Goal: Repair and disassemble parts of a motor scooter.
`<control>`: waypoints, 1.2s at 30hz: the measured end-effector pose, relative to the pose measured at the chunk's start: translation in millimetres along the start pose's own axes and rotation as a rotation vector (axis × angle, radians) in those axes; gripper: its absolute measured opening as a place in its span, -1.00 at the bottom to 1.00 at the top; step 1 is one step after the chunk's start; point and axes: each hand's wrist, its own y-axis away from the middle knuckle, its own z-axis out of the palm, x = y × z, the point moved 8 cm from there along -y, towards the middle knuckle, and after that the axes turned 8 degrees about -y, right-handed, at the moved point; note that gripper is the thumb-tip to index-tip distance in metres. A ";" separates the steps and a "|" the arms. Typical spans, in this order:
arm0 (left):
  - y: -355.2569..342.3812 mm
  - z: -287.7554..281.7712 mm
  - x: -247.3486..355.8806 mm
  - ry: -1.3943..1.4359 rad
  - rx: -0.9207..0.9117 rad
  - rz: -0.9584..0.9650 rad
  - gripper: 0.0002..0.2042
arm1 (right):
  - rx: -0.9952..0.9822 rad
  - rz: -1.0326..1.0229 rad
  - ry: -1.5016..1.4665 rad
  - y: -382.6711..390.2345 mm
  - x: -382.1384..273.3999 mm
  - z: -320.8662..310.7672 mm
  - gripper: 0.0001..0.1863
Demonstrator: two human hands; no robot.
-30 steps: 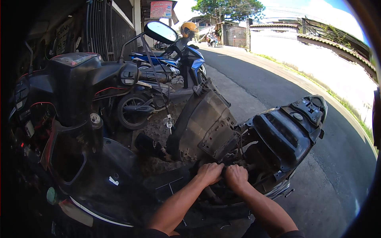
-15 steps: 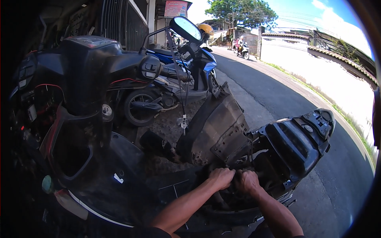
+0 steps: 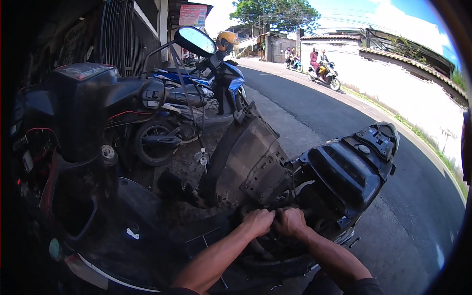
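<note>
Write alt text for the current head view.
A person's left hand and right hand, both curled, nearly meet over a partly dismantled black scooter; anything they grip is hidden. A blue scooter and yellow helmet appear beyond, near a road.

Out on the road (image 3: 314,105), a motorbike (image 3: 324,74) is now nearer to us than the one showing half a second ago; it runs alongside the white wall (image 3: 432,98), past the pillar (image 3: 299,43) that the other was short of, and we see its two riders (image 3: 323,57) more plainly. Behind it, a second motorbike (image 3: 296,64) now shows. Our view has swung too: the oval mirror (image 3: 195,41), the scooter's black rear section (image 3: 344,172), our left hand (image 3: 259,222) and our right hand (image 3: 291,221) all sit farther left than half a second ago.
</note>
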 end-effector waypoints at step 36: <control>-1.7 -2.0 0.5 -0.156 0.020 -0.099 -0.59 | 0.151 0.104 -0.316 39.1 22.8 -20.9 -0.68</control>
